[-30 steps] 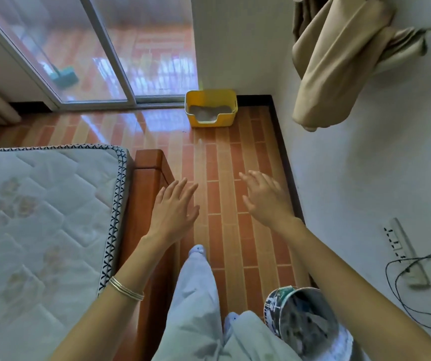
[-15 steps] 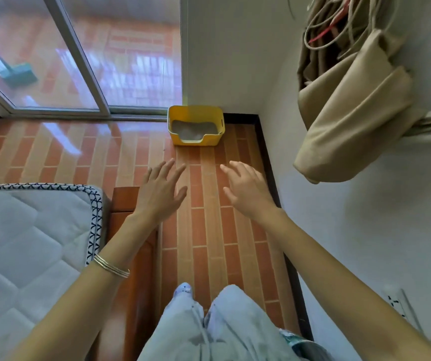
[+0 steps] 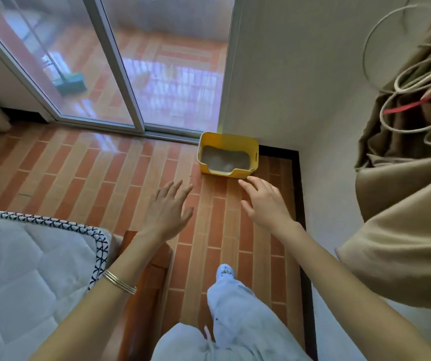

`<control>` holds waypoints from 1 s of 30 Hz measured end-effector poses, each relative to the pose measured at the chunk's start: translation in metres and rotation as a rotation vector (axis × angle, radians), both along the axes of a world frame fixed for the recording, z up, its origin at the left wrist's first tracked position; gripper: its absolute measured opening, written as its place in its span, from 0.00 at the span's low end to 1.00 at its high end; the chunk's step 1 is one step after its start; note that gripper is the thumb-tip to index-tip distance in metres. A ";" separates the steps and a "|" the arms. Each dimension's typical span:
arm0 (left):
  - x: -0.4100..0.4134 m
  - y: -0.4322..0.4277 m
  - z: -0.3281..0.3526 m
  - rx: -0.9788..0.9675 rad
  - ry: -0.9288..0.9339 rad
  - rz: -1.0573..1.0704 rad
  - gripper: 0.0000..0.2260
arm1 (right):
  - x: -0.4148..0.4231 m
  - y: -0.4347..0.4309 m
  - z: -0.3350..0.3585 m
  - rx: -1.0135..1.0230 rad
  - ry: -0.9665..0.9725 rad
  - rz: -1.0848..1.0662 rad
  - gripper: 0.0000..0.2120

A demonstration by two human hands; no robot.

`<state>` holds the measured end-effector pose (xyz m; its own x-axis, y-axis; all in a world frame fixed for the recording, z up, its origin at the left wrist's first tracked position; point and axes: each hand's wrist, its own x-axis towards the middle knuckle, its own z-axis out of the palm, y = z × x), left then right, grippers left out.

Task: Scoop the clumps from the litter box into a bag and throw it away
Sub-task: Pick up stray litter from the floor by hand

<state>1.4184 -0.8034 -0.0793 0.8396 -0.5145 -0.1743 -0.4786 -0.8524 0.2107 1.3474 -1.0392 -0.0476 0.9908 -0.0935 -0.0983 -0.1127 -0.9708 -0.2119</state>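
Note:
A yellow litter box with grey litter inside stands on the tiled floor in the corner, against the wall and the sliding glass door. My left hand is stretched forward with fingers apart and holds nothing; it is short of the box, to its lower left. My right hand is also empty with fingers spread, its fingertips just below the box's front edge in the picture. No bag or scoop is in view.
A mattress on a wooden bed frame fills the left. Beige cloth and coiled cords hang on the right wall. Sliding glass doors close the far side. A strip of tiled floor runs between bed and wall.
I have stepped forward along the floor strip. The litter box is nearer and larger in view, and both empty hands have moved closer to it. The bin behind me has left the view.

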 end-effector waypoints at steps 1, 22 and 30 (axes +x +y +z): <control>0.013 -0.009 0.000 0.005 0.004 0.011 0.26 | 0.017 -0.010 0.001 -0.002 0.005 0.018 0.24; 0.290 -0.036 -0.057 0.093 0.106 0.125 0.26 | 0.339 -0.045 -0.045 0.032 0.182 0.163 0.23; 0.388 -0.035 -0.121 0.095 0.146 0.104 0.25 | 0.446 -0.028 -0.116 0.064 0.242 0.206 0.22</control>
